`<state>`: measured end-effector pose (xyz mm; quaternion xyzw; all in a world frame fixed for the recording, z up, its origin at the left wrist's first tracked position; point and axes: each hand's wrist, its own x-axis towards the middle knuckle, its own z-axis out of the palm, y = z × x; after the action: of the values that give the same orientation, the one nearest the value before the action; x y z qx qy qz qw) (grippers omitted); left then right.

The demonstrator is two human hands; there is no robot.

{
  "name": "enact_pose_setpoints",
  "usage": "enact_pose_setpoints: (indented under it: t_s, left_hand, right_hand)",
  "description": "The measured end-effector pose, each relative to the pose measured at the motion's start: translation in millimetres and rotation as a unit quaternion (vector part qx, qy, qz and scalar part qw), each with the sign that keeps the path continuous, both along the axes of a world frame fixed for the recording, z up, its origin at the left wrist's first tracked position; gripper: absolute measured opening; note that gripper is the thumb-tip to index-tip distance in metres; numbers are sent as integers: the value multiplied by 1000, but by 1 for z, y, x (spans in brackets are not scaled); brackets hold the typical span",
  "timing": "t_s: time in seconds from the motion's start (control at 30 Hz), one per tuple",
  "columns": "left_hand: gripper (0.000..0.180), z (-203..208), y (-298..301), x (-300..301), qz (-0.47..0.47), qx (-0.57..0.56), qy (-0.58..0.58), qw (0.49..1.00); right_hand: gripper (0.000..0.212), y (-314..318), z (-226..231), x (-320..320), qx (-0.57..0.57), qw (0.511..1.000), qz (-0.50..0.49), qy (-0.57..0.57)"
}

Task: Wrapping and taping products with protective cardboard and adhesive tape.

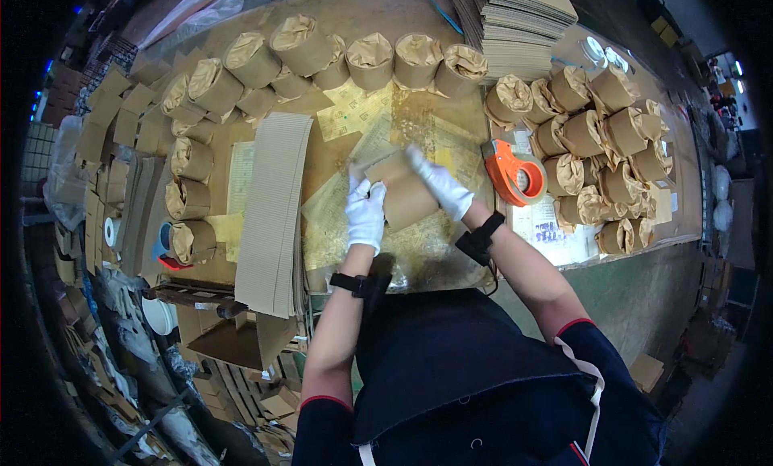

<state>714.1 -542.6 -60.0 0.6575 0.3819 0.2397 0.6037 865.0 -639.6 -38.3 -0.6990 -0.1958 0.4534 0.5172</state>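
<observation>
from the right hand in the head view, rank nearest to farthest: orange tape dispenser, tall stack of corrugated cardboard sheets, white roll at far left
1. Orange tape dispenser, just right of the right hand.
2. Tall stack of corrugated cardboard sheets, at the table's far edge.
3. White roll, at the far left edge.

brown paper-wrapped cylinder (pixel 403 194) lying tilted on the worktable's middle.

Both hands gloved in white cloth: left hand (pixel 365 215), right hand (pixel 441 189). A black strap with a small black box sits on each wrist. Short dark navy sleeves with red trim at the cuff, dark navy apron in front, pale tie straps hanging at the sides.
</observation>
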Motion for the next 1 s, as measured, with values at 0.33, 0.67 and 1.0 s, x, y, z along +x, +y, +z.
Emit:
enact_pose_setpoints:
  t_s: [0.33, 0.67, 1.0]
  left_hand:
    - [40, 23, -11, -5, -125, 174, 26, 976]
    - [98, 53, -42, -7, -207, 265, 331, 882]
    - [99, 44, -69, 0, -178, 313, 243, 901]
  right_hand:
    - [69, -14, 21, 9, -43, 871, 156, -463]
    - [55, -47, 72, -14, -214, 930, 117, -275]
    - [73, -119, 85, 56, -385, 790, 60, -474]
